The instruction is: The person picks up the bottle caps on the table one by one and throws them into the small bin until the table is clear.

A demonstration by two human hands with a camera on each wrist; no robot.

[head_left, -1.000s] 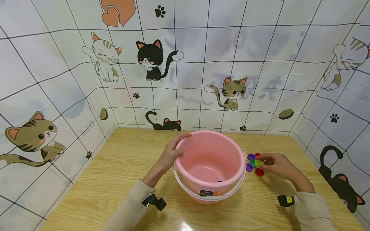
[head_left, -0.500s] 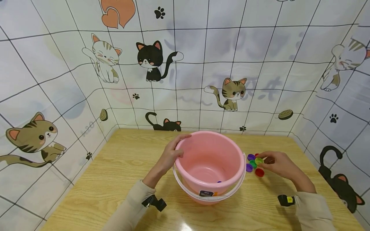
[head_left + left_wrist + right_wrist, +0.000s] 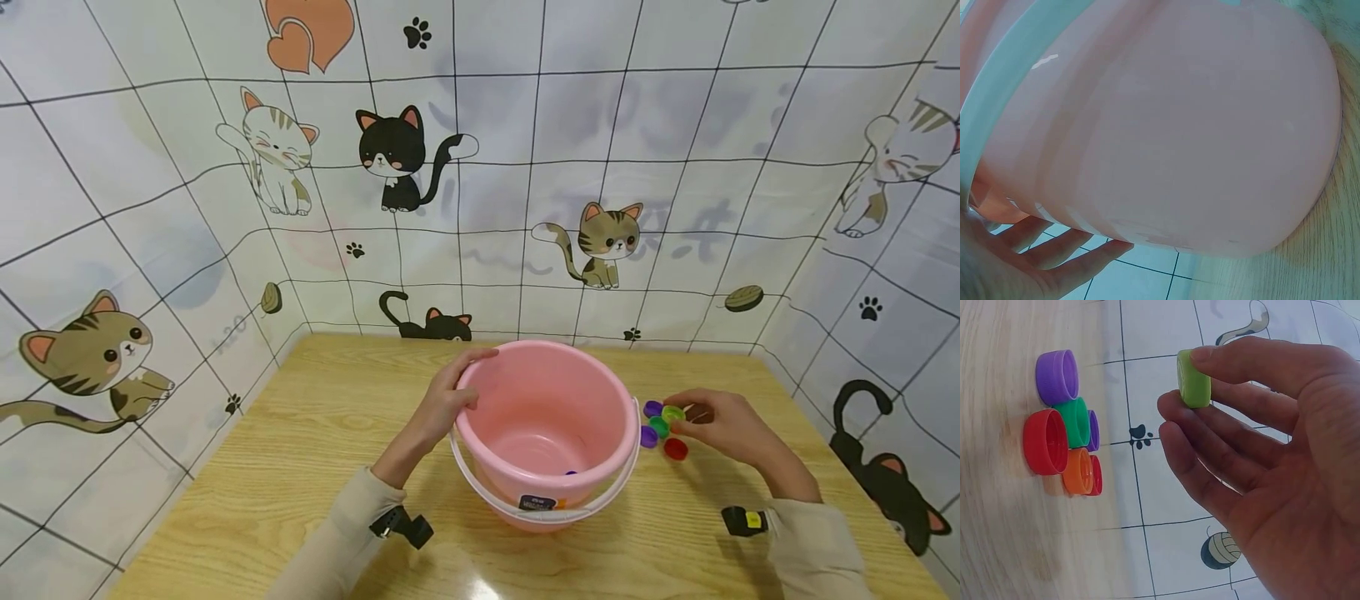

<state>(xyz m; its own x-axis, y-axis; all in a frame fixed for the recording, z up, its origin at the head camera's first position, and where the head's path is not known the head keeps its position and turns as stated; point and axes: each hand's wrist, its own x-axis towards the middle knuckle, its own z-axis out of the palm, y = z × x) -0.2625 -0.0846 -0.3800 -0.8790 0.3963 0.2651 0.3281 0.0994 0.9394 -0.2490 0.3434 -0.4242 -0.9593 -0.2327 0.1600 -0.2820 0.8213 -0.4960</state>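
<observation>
One lime cap [image 3: 1194,382], pinched by the right hand [image 3: 1310,469] and apart from six caps [image 3: 1074,422] on the desk [image 3: 352,417] near a bucket [image 3: 547,400] the left hand [image 3: 441,402] grips, looks to be at the picking-up step, the next move likely calling for a sure pinch and clearance above the others.

Left hand [image 3: 1029,265], lower left, touches pink bucket [image 3: 1191,137]; pale handle [image 3: 999,81] arcs across upper left. Wood-grain surface [image 3: 1332,244] right; gridded backdrop [image 3: 1144,269] below.
</observation>
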